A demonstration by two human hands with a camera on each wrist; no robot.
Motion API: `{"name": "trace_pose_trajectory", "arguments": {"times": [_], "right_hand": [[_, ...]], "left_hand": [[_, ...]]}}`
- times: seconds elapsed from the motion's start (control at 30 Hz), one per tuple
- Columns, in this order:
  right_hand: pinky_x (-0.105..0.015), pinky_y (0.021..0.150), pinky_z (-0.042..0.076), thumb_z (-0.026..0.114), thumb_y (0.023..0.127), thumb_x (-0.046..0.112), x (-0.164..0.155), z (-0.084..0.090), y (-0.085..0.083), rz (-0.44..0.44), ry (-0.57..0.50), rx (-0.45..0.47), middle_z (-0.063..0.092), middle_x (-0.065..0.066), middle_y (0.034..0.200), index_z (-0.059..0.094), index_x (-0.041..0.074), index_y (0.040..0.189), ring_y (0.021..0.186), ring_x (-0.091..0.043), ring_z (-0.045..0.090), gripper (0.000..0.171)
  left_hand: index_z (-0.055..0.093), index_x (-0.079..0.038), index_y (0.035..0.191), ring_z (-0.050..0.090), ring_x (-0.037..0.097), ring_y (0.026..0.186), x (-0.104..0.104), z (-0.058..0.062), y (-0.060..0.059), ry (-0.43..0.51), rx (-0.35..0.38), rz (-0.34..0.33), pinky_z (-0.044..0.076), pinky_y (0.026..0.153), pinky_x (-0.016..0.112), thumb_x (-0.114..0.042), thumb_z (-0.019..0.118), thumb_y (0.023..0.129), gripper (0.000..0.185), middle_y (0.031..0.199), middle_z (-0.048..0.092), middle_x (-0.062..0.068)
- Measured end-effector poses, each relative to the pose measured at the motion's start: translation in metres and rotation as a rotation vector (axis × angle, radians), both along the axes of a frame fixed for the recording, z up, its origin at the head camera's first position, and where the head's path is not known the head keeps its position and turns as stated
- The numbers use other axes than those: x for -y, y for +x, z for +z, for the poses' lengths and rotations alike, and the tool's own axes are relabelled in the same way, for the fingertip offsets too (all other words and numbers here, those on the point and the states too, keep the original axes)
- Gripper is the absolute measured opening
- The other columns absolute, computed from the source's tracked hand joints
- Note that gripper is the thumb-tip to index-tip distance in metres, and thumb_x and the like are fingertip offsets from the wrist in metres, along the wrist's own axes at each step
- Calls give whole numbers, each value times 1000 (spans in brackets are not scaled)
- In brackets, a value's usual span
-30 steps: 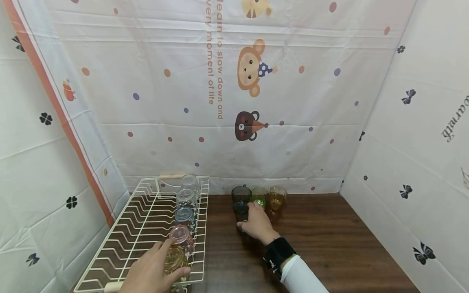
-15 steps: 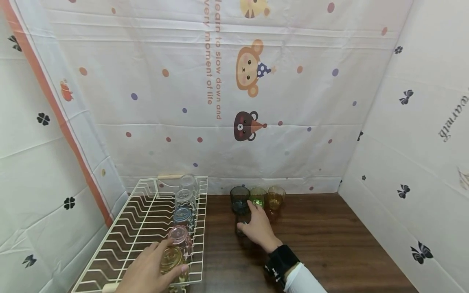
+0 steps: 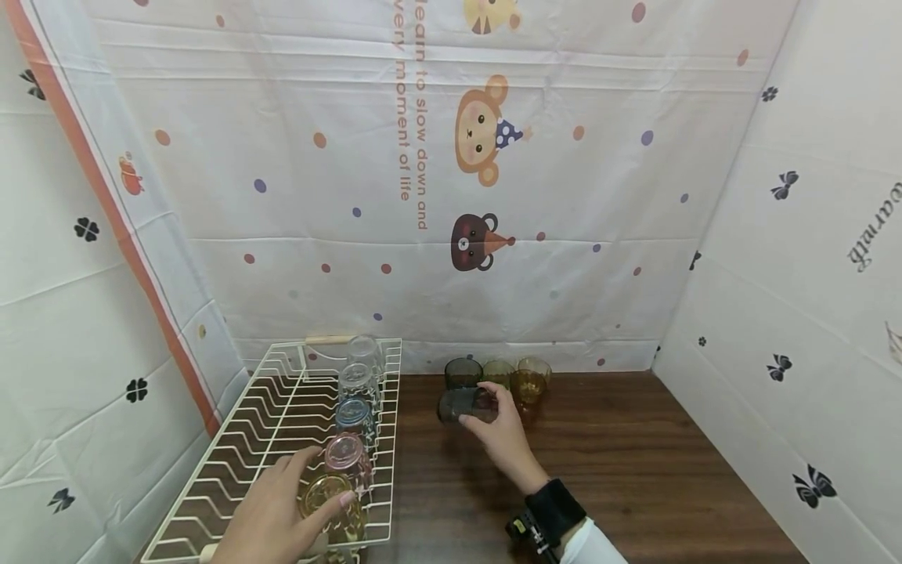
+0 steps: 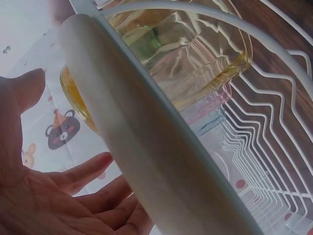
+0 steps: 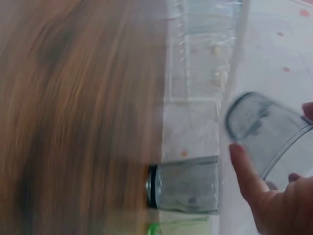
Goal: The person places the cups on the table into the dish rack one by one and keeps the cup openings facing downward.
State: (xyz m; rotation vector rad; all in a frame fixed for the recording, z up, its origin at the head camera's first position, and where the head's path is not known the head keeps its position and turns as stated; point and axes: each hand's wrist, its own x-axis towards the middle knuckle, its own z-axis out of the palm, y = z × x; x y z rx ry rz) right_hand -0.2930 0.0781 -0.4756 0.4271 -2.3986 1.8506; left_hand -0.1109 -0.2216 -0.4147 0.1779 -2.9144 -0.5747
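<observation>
My right hand point(image 3: 509, 442) grips a dark grey glass tumbler point(image 3: 458, 405), tilted onto its side above the table. In the right wrist view, the held tumbler point(image 5: 264, 125) sits between thumb and fingers. A second grey tumbler point(image 3: 463, 370) stands upright just behind it, beside a green tumbler point(image 3: 499, 373) and an amber one point(image 3: 532, 382). My left hand point(image 3: 271, 505) hovers at the near end of the rack with fingers spread about an upside-down yellow glass point(image 3: 333, 501). Left wrist view: those fingers are apart from the glass, partly behind the rack's handle point(image 4: 122, 122).
The white wire dish rack point(image 3: 243, 470) occupies the left of the brown wooden table point(image 3: 620, 462). Along its right side, upside-down glasses stand in a row: pink point(image 3: 345, 454), blue point(image 3: 354, 413) and clear point(image 3: 358, 379). A printed cloth point(image 3: 564, 298) hangs behind the table.
My right hand has lifted the grey tumbler from in front of the others and tipped it sideways. My left hand has shifted slightly left, its fingers spreading from the yellow glass.
</observation>
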Motion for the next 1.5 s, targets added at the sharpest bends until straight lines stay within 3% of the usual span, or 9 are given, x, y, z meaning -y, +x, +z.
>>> {"name": "trace_pose_trajectory", "arguments": {"times": [0.2, 0.3, 0.43, 0.53, 0.63, 1.0, 1.17, 1.33, 1.5], "right_hand": [[-21, 86, 59, 70, 100, 8, -2, 6, 7, 156, -419, 159, 52, -20, 142, 43, 0, 149, 121, -20, 62, 56], [-27, 91, 62, 63, 106, 11, -4, 10, 11, 261, -588, 207, 54, -13, 141, 42, 2, 147, 119, -16, 65, 47], [-40, 104, 62, 51, 113, 17, -9, 12, 16, 466, -807, 246, 58, -3, 146, 42, 10, 148, 131, -16, 66, 36], [-43, 112, 58, 44, 116, 19, -13, 11, 21, 623, -953, 299, 61, 1, 151, 43, 17, 153, 139, -15, 63, 37], [-44, 115, 56, 41, 117, 21, -14, 8, 26, 707, -1044, 358, 62, 2, 154, 47, 21, 156, 143, -15, 60, 40], [-42, 114, 56, 34, 119, 25, -15, 11, 29, 731, -1076, 383, 61, 8, 155, 54, 27, 153, 146, -14, 56, 40], [-42, 112, 57, 34, 119, 25, -13, 13, 31, 766, -1070, 364, 64, 5, 150, 54, 26, 153, 138, -14, 63, 40], [-40, 111, 58, 28, 119, 25, -7, 12, 35, 867, -1040, 337, 66, 0, 151, 51, 23, 155, 137, -17, 65, 43], [-37, 108, 59, 25, 118, 24, 4, 8, 47, 932, -998, 333, 65, -2, 150, 51, 22, 155, 133, -18, 66, 44]], "left_hand": [[54, -4, 151, 63, 51, 129, 0, 1, 1, 0, -16, -4, 52, 104, 69, -78, 71, 86, 100, 144, 64, 25], [54, -4, 151, 64, 51, 128, 0, 0, 1, 1, -24, -5, 53, 103, 69, -77, 72, 86, 99, 144, 65, 26], [55, -5, 150, 67, 47, 124, 0, -3, 3, 5, -40, -7, 54, 101, 67, -75, 73, 87, 96, 138, 68, 23], [57, -7, 149, 69, 42, 119, -1, -4, 4, 3, -42, -6, 56, 98, 64, -75, 74, 86, 94, 132, 70, 19], [58, -8, 148, 70, 38, 116, -2, -4, 6, -2, -50, -8, 57, 96, 62, -74, 74, 86, 92, 130, 71, 16], [58, -11, 150, 69, 43, 122, -13, 4, 10, -23, -75, -25, 56, 100, 65, -76, 70, 88, 91, 138, 69, 16], [60, -15, 147, 67, 39, 124, -24, 15, 9, -10, -179, -80, 54, 103, 65, -73, 72, 89, 82, 136, 69, 12], [59, -19, 150, 68, 32, 122, -44, 28, 3, -32, -324, -174, 56, 102, 60, -69, 76, 89, 81, 137, 68, 7], [40, -28, 165, 62, 37, 133, -68, 33, -4, -81, -449, -313, 56, 104, 61, -56, 85, 87, 94, 156, 55, 15]]}}
